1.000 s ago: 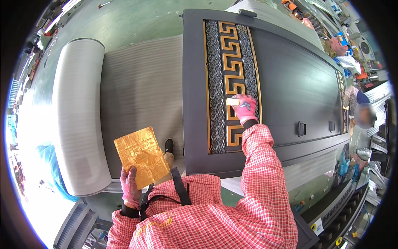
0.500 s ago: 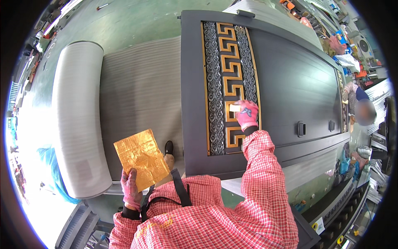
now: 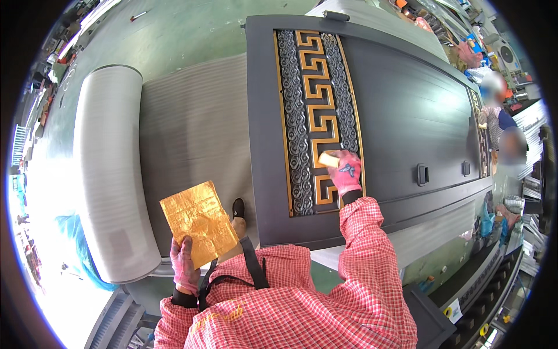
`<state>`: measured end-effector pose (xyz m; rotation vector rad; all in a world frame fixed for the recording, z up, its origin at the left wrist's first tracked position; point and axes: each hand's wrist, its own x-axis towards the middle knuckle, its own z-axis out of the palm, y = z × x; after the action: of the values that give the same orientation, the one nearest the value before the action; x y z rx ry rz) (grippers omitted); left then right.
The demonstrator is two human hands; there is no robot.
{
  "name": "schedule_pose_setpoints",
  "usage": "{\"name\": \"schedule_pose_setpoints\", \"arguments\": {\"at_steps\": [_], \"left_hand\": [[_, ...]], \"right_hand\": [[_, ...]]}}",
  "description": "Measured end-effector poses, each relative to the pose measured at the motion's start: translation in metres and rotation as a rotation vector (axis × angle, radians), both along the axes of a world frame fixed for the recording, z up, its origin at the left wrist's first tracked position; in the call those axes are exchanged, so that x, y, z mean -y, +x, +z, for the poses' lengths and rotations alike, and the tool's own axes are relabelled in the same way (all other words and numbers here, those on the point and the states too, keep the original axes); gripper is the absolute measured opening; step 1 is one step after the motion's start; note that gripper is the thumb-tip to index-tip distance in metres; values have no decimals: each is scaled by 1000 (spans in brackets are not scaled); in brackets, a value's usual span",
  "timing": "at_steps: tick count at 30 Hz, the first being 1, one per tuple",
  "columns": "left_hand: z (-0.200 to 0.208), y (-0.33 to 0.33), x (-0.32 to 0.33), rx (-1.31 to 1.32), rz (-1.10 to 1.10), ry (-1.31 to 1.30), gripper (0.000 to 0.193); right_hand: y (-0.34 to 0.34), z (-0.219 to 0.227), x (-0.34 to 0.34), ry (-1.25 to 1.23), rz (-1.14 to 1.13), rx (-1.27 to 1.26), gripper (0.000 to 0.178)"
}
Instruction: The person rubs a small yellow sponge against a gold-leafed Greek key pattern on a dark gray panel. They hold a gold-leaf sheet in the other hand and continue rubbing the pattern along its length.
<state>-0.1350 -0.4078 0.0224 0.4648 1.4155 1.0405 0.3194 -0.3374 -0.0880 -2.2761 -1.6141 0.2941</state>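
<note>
A flat, rectangular, crinkled gold foil sheet (image 3: 200, 224) is gripped at its lower left corner by my left hand (image 3: 185, 264), which wears a pink glove. My right hand (image 3: 347, 171), also pink-gloved, pinches a small pale block (image 3: 329, 159) that looks like a sponge. It is over the gold key-pattern strip (image 3: 323, 119) of a large dark grey door panel (image 3: 407, 110); whether the block touches the strip I cannot tell. Dark embossed scroll bands (image 3: 297, 125) flank the strip. My fingers hide part of the pattern.
A big roll of whitish sheet material (image 3: 110, 174) lies on the left, its grey sheet (image 3: 192, 134) running toward the panel. Two people (image 3: 505, 125) are at the panel's far right end. A black handle recess (image 3: 422, 174) is set in the panel. Clutter lines the right side.
My right hand has shifted slightly down the strip, and the pale block is now tilted. The left hand and foil are nearly still. A second person now shows at the far right.
</note>
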Motion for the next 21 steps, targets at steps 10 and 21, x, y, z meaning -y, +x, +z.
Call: {"name": "schedule_pose_setpoints", "arguments": {"at_steps": [10,21], "left_hand": [[-6,-4,4,8,-17,47,35],[-11,-17,-14,9,-95,40,31]], "right_hand": [[7,2,-4,-93,-65,237,30],[19,7,20,487,-493,-618,23]]}}
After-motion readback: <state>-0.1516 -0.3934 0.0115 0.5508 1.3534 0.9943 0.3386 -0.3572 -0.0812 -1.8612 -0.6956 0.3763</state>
